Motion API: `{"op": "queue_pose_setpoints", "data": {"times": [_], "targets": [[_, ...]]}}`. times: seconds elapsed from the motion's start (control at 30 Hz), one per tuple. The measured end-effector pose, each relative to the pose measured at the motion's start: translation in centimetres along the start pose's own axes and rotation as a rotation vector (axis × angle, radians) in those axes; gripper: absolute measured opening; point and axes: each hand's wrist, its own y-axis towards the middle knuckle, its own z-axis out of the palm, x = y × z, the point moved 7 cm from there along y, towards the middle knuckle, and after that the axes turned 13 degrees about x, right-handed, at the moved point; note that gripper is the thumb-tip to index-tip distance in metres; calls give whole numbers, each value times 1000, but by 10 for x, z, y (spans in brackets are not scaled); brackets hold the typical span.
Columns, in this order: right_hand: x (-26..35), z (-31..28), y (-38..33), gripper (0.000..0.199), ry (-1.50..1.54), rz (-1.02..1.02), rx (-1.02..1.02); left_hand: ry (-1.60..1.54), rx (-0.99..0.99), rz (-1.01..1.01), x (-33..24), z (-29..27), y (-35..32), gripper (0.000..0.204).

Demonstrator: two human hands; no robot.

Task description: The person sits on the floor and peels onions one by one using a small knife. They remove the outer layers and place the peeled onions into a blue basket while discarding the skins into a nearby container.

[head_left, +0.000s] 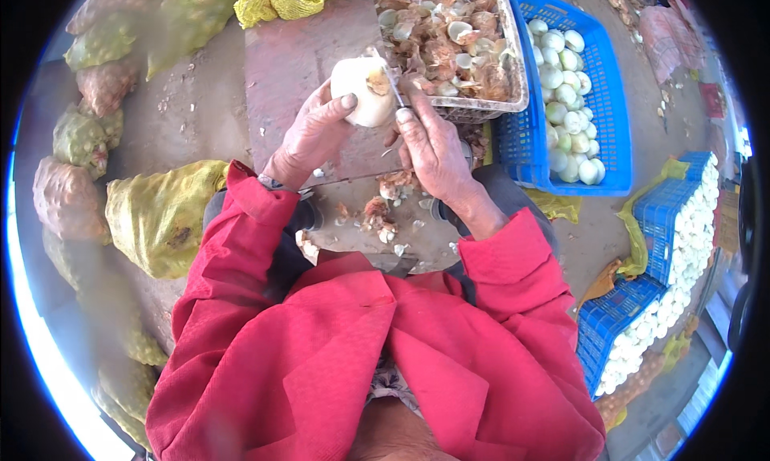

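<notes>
A peeled white onion point(361, 90) rests in my left hand point(311, 132), with the thumb pressed on its near side and the other fingers behind it. A brownish patch shows on its upper right. My right hand point(431, 144) grips a small knife point(396, 89), the blade pointing up against the onion's right side. The knife's handle is mostly hidden by my fingers. Both hands are above a reddish-brown board point(301, 60). Below them, loose onion skins point(377, 212) lie on the ground between my legs.
A pale crate point(513, 60) full of onion skins stands ahead, beside a blue crate point(618, 132) of peeled onions. Stacked blue crates point(618, 317) of onions are at the right. A yellow mesh sack point(164, 216) lies to my left, with more sacks point(68, 196) beyond it.
</notes>
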Motion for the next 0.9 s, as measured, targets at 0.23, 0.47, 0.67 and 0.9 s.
{"op": "queue_pose_setpoints", "data": {"times": [0.23,0.47,0.67,0.9], "targets": [[1,-6,0,29,132,4,2,130,-78,5,-4,-4,0,64],[5,17,2,28,148,52,176,324,-201,-54,-4,-28,-2,66],[-1,19,6,28,96,62,108,203,-154,18,-9,-8,1,64],[2,19,7,30,8,67,68,142,-132,7,-8,-10,0,56]]}}
